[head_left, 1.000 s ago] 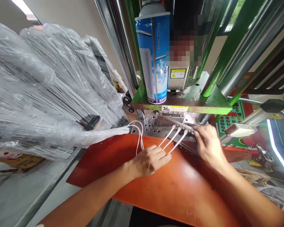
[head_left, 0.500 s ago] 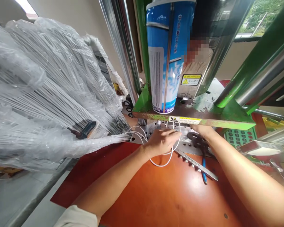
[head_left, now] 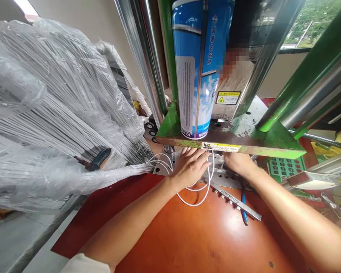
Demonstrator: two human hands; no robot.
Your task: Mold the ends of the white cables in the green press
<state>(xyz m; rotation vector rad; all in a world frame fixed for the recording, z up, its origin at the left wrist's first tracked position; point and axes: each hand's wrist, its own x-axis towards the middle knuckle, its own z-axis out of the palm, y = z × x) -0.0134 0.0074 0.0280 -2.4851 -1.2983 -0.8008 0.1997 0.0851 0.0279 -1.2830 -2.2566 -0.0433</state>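
My left hand (head_left: 189, 167) reaches under the green press plate (head_left: 244, 138), its fingers curled on thin white cables (head_left: 200, 189) that loop down over the orange table (head_left: 193, 231). My right hand (head_left: 238, 163) is also pushed in under the plate at the grey metal die block (head_left: 170, 159); its fingertips are hidden. The cables run left into a large plastic-wrapped bundle of white wires (head_left: 51, 113). A narrow metal strip with pegs (head_left: 234, 201) lies on the table just right of the cable loop, a blue-handled tool (head_left: 243, 206) beside it.
A tall blue spray can (head_left: 197, 68) stands on the green plate beside shiny steel columns (head_left: 143, 57). A yellow warning label (head_left: 227, 98) is on the machine body. A green control panel (head_left: 285, 167) and cluttered parts sit at the right.
Both hands moved forward from the open table to under the press plate. The right hand let go of the pegged strip, which now lies on the table; the cables now hang in a loop.
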